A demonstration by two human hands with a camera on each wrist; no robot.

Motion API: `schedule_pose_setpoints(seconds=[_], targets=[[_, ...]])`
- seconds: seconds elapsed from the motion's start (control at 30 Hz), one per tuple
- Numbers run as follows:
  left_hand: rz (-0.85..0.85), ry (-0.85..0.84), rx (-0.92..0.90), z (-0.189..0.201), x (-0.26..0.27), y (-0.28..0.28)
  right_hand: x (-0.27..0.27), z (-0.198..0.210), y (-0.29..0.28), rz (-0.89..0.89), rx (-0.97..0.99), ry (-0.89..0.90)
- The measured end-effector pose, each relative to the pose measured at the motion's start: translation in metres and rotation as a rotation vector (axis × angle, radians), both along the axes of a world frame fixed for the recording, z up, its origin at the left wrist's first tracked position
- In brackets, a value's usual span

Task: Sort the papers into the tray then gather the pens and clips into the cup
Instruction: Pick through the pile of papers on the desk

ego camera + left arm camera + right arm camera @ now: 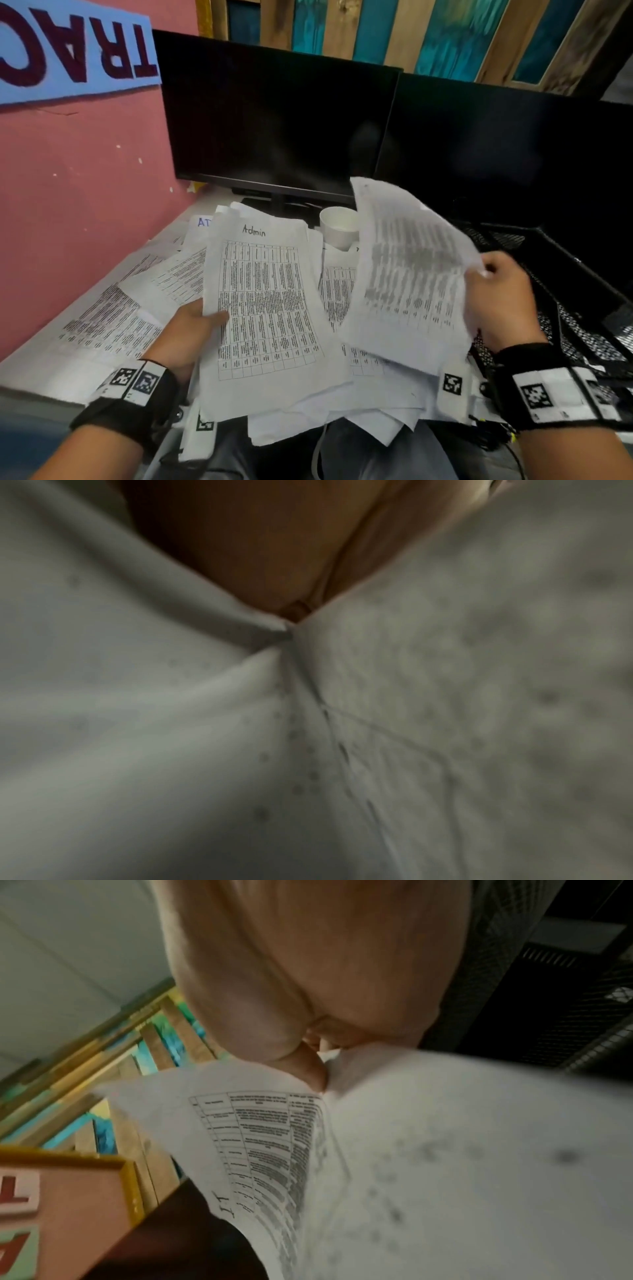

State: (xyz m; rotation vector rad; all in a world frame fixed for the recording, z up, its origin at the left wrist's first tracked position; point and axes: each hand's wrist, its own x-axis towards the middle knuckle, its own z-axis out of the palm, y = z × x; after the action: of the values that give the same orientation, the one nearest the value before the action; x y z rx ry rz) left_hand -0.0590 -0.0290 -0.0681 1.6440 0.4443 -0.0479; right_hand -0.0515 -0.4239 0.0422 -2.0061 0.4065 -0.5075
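My left hand (195, 329) grips the left edge of a printed sheet headed "Admin" (267, 301), thumb on top; the left wrist view shows only blurred paper (171, 723) against the palm. My right hand (496, 294) pinches the right edge of another printed sheet (407, 274), lifted and curling over the pile; in the right wrist view this sheet (274, 1150) is marked "IT". More papers (113, 308) lie spread over the desk. A white cup (339, 226) stands behind them. The black mesh tray (582, 308) sits at the right. No pens or clips show.
Two dark monitors (281, 126) stand at the back of the desk. A pink wall (78, 212) with a blue lettered sign closes the left side. Loose sheets hang over the desk's near edge above my lap.
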Motion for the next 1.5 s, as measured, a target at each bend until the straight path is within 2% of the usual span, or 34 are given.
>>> schedule_pose_setpoints(seconds=[0.13,0.27,0.37,0.5,0.6,0.7,0.8,0.87,1.0,1.27,1.5], targets=[[-0.009,0.007,-0.022,-0.003,0.003,0.002,0.007,0.013,-0.001,0.021,0.291,-0.069],[-0.012,0.030,-0.035,0.001,0.002,0.001,0.020,-0.011,0.037,0.189,0.378,0.043],[0.035,0.027,-0.096,0.002,0.002,0.000,0.023,-0.041,0.076,0.342,0.360,0.153],[0.073,0.082,-0.186,0.007,0.002,0.001,0.020,-0.067,0.120,0.545,0.242,0.320],[-0.061,0.031,0.080,0.010,-0.003,0.002,0.017,-0.071,0.134,0.658,0.160,0.365],[-0.110,0.017,0.183,0.007,-0.003,0.004,0.021,-0.066,0.123,0.594,0.256,0.338],[-0.083,0.031,0.186,0.006,-0.002,0.005,0.028,-0.058,0.091,0.359,0.131,0.305],[-0.084,0.041,0.206,0.005,-0.001,0.005,0.032,-0.053,0.068,0.279,0.074,0.326],[-0.092,0.047,0.232,0.004,0.001,0.006,0.032,-0.051,0.036,0.296,-0.060,0.473],[-0.055,0.050,0.212,0.004,0.002,0.003,0.039,-0.081,0.034,0.334,-0.088,0.538],[-0.019,0.073,0.254,0.005,0.001,0.003,0.024,-0.062,0.022,0.204,-0.127,0.346]])
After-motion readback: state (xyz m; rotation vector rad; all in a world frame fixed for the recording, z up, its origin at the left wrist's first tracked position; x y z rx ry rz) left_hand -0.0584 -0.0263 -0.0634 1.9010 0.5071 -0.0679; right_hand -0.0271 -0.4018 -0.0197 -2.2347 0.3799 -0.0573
